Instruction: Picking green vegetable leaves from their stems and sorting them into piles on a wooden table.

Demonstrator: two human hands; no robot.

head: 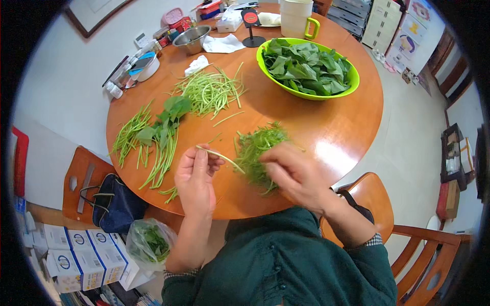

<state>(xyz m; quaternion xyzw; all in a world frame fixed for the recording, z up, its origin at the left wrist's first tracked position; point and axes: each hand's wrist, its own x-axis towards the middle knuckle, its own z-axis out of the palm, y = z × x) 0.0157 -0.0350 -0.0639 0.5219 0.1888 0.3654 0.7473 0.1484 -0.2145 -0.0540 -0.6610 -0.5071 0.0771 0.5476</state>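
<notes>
Near the table's front edge, my left hand pinches a pale green vegetable stem between thumb and fingers. My right hand, blurred, is over the right side of a heap of thin green peelings; whether it holds anything cannot be told. Leafy stems and a bunch of cut stems lie at the left. Behind them is a loose pile of pale stems. A lime-green basin full of green leaves stands at the back right.
On the round wooden table stand a metal bowl, a white pitcher and a black stand. A plastic bag of greens is below the left edge, beside cartons. Wooden chairs flank the person.
</notes>
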